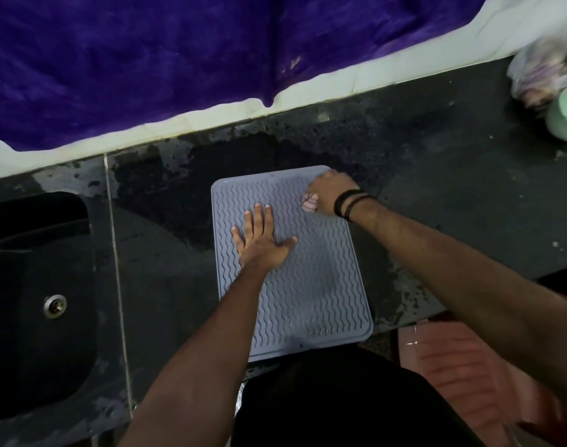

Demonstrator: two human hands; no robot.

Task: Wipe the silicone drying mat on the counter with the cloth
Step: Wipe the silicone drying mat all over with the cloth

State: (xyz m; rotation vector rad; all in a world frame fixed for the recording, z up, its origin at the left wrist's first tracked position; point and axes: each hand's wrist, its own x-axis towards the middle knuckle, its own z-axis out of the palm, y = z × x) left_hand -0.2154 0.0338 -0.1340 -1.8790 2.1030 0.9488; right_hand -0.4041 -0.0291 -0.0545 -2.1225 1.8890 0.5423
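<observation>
A grey silicone drying mat point(311, 285) with wavy ridges lies on the dark counter point(453, 204), its near edge reaching past the counter's front. My left hand point(262, 240) presses flat on the mat's upper left part, fingers spread. My right hand point(330, 193) is closed around a small pink cloth point(309, 201) at the mat's far right corner, pressing it onto the mat. Only a bit of the cloth shows under the fist. Black bands circle my right wrist.
A dark sink point(40, 285) with a metal drain point(54, 305) sits at the left. A purple cloth point(146, 59) hangs over the white tiled wall behind. A plastic bag point(546, 69) and a green container point(566, 121) stand at the far right. A pink plastic chair point(453, 366) is below the counter.
</observation>
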